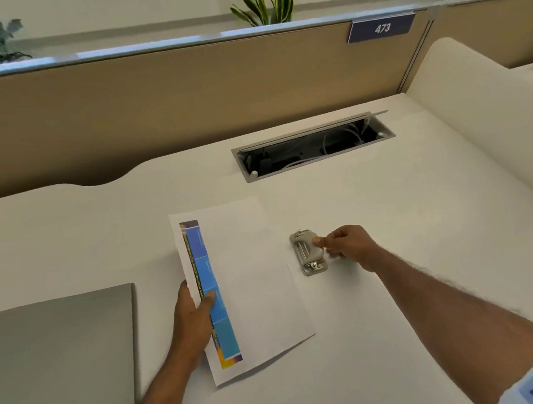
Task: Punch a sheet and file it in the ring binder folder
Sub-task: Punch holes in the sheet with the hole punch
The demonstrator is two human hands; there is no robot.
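Far left, the grey folder (55, 355) lies closed and flat on the desk (407, 319), out of the action for now. Next along, the left hand (192, 321) grips the sheet (255, 287) at its left edge. The thumb is pressed on top across the blue printed strip and the fingers are tucked out of sight underneath. The sheet's near corner rides a little off the desk, with shadow beneath it.

Just beside the sheet's right edge sits the small metal hole punch (308, 252). The right hand (347, 245) pinches its right side, thumb on the lever and the other fingers curled in beside it.

This looks like the bringing-together step, with no holes made yet. To do it well, keep the punch flat and feed one long edge squarely into the slot until it stops. Centre it, then press straight down. Which way the slot faces I can't tell.

As for pose, both forearms reach forward, the right one stretched further with the wrist low.
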